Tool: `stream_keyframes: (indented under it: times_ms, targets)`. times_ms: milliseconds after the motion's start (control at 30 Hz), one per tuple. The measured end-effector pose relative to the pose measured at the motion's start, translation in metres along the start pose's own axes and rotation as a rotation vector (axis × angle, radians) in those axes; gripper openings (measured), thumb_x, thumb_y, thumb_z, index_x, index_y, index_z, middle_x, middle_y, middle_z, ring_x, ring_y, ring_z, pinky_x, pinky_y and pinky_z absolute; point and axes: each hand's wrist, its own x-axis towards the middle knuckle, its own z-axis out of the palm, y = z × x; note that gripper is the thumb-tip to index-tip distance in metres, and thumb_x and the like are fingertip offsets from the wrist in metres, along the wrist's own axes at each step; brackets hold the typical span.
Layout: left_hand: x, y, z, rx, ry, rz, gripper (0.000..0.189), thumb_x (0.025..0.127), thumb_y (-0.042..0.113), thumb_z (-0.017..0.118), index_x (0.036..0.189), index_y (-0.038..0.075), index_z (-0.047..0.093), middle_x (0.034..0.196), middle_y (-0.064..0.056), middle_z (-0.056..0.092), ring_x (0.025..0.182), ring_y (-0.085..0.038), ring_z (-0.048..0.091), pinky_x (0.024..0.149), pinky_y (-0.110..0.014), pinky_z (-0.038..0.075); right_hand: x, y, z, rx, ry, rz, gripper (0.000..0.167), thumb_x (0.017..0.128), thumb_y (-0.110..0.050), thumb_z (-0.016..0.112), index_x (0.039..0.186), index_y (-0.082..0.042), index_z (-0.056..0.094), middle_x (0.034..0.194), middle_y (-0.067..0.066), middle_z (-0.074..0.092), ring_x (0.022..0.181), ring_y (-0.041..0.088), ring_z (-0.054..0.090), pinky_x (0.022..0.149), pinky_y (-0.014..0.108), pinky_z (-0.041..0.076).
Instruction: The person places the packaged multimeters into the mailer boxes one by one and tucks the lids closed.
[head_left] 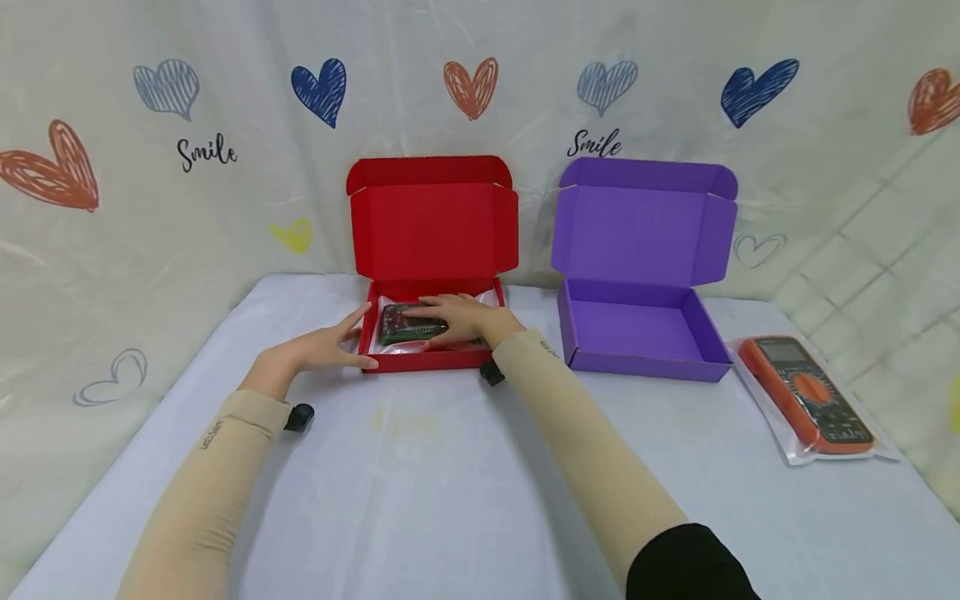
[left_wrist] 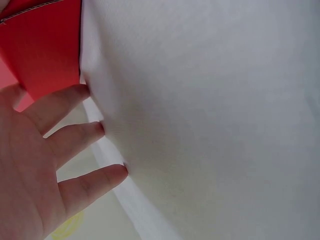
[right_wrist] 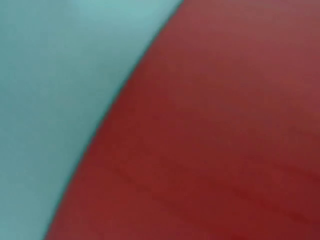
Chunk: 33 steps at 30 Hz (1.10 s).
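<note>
A red cardboard box (head_left: 427, 361) stands with its lid raised. Inside it lies a dark-faced device (head_left: 397, 323) with a green edge, in a clear plastic bag; part of it is hidden under my right hand (head_left: 461, 318). That hand rests on the device with its fingers stretched out to the left. My left hand (head_left: 322, 346) is at the box's left side, fingers spread, its thumb at the front left corner. In the left wrist view several fingers (left_wrist: 92, 187) are straight beside the red wall. The right wrist view shows only blurred red box wall (right_wrist: 215, 150) up close.
Right of the red box stands a purple box (head_left: 637, 364) with its lid up and nothing inside. An orange multimeter (head_left: 813, 392) in a clear bag lies at the right. White cloth (head_left: 420, 475) covers the table; a heart-printed curtain (head_left: 420, 108) hangs behind.
</note>
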Motion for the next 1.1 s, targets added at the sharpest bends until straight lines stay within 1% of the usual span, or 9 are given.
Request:
stream_keyframes:
  times_ms: [67, 100, 267, 367, 533, 800, 900, 1000, 1100]
  targets:
    - [0.000, 0.000, 0.000, -0.002, -0.001, 0.006, 0.117, 0.088, 0.051, 0.076, 0.165, 0.029, -0.008, 0.165, -0.027, 0.020, 0.149, -0.051, 0.015, 0.112, -0.074, 0.021, 0.000, 0.000, 0.002, -0.041, -0.007, -0.002, 0.089, 0.091, -0.049, 0.073, 0.164, -0.040, 0.022, 0.170, 0.002, 0.016, 0.153, 0.030, 0.017, 0.122, 0.057, 0.014]
    - [0.000, 0.001, 0.000, -0.002, -0.002, 0.010, 0.116, 0.088, 0.051, 0.076, 0.165, 0.028, -0.009, 0.165, -0.027, 0.020, 0.149, -0.052, 0.015, 0.112, -0.074, 0.021, 0.000, 0.000, 0.003, -0.057, -0.006, -0.003, 0.091, 0.091, -0.049, 0.074, 0.164, -0.039, 0.021, 0.170, 0.003, 0.015, 0.153, 0.031, 0.016, 0.122, 0.058, 0.013]
    - [0.000, 0.002, 0.002, -0.013, -0.008, 0.014, 0.116, 0.089, 0.049, 0.076, 0.165, 0.028, -0.009, 0.166, -0.026, 0.018, 0.149, -0.051, 0.014, 0.113, -0.074, 0.020, -0.002, 0.000, 0.008, -0.097, 0.005, 0.007, 0.093, 0.092, -0.048, 0.073, 0.165, -0.038, 0.017, 0.171, 0.003, 0.012, 0.154, 0.032, 0.015, 0.122, 0.058, 0.014]
    - [-0.002, 0.003, 0.001, -0.015, -0.014, 0.002, 0.117, 0.088, 0.050, 0.076, 0.165, 0.029, -0.009, 0.167, -0.025, 0.016, 0.150, -0.050, 0.013, 0.112, -0.074, 0.020, -0.003, -0.001, 0.009, -0.100, 0.005, 0.013, 0.093, 0.092, -0.049, 0.073, 0.165, -0.038, 0.015, 0.171, 0.003, 0.012, 0.153, 0.033, 0.015, 0.122, 0.058, 0.014]
    - [-0.004, 0.002, -0.002, -0.021, -0.022, -0.015, 0.117, 0.087, 0.052, 0.077, 0.165, 0.031, -0.008, 0.167, -0.024, 0.016, 0.150, -0.050, 0.012, 0.112, -0.075, 0.021, -0.004, -0.003, 0.011, -0.084, 0.005, 0.027, 0.095, 0.091, -0.049, 0.073, 0.165, -0.038, 0.014, 0.171, 0.004, 0.011, 0.153, 0.033, 0.015, 0.122, 0.059, 0.014]
    - [-0.007, 0.004, -0.009, -0.018, -0.047, 0.018, 0.118, 0.087, 0.047, 0.079, 0.165, 0.028, -0.008, 0.166, -0.026, 0.019, 0.149, -0.050, 0.012, 0.112, -0.075, 0.020, -0.007, -0.009, 0.011, -0.047, 0.013, 0.023, 0.094, 0.093, -0.047, 0.072, 0.165, -0.037, 0.014, 0.171, 0.006, 0.011, 0.153, 0.033, 0.015, 0.122, 0.059, 0.013]
    - [-0.007, 0.005, -0.010, 0.010, -0.045, 0.018, 0.118, 0.087, 0.050, 0.078, 0.165, 0.027, -0.008, 0.165, -0.026, 0.020, 0.149, -0.051, 0.014, 0.111, -0.075, 0.021, -0.008, -0.009, 0.011, -0.025, 0.016, 0.015, 0.094, 0.092, -0.045, 0.073, 0.165, -0.037, 0.014, 0.171, 0.006, 0.011, 0.153, 0.033, 0.014, 0.122, 0.059, 0.011]
    - [-0.006, 0.005, -0.010, 0.026, -0.044, 0.004, 0.115, 0.089, 0.057, 0.073, 0.165, 0.028, -0.007, 0.166, -0.026, 0.018, 0.149, -0.051, 0.014, 0.111, -0.075, 0.022, -0.009, -0.007, 0.011, 0.005, 0.016, 0.012, 0.093, 0.092, -0.045, 0.074, 0.165, -0.037, 0.016, 0.171, 0.006, 0.011, 0.154, 0.034, 0.013, 0.122, 0.060, 0.008]
    - [-0.005, 0.006, -0.010, 0.045, -0.037, -0.002, 0.105, 0.093, 0.064, 0.063, 0.166, 0.028, -0.005, 0.166, -0.026, 0.019, 0.149, -0.052, 0.016, 0.111, -0.074, 0.024, -0.010, -0.006, 0.011, 0.039, 0.014, 0.009, 0.092, 0.091, -0.046, 0.074, 0.165, -0.037, 0.019, 0.171, 0.005, 0.011, 0.155, 0.034, 0.011, 0.123, 0.059, 0.005]
